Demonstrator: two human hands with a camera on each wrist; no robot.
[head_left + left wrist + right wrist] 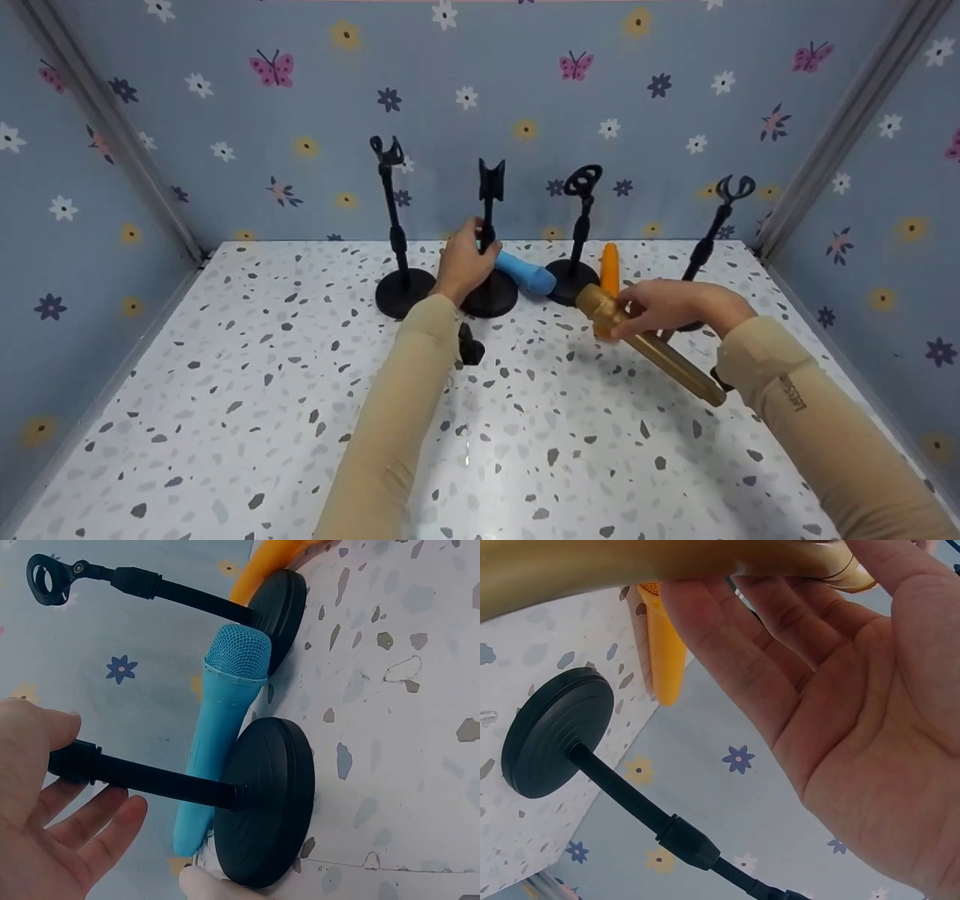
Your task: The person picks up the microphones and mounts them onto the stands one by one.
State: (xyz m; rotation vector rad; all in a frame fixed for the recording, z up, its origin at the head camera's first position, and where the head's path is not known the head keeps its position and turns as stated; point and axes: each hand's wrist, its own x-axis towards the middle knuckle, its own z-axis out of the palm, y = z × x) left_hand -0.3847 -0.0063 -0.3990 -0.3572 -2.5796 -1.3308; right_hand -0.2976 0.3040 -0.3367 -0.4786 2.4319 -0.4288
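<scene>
My left hand (pixel 466 262) grips the pole of a black microphone stand (pixel 491 298), thumb on one side and fingers on the other in the left wrist view. The stand's round base (pixel 266 802) sits on the table, and its clip (pixel 491 180) holds nothing. Beside that base lies a blue microphone (pixel 529 274), mesh head toward the right. My right hand (pixel 664 306) holds a gold microphone (pixel 675 364) near its head, tilted, handle toward the lower right. Behind it an orange microphone (pixel 610 268) is partly hidden by the gold one and the hand.
Other black stands rise at the left (pixel 405 291), right of centre (pixel 571 281) and far right (pixel 701 251); their clips hold nothing. A pale rounded thing (pixel 217 886) shows at the left wrist view's bottom edge. Patterned walls (pixel 525 112) enclose the speckled table (pixel 300 435).
</scene>
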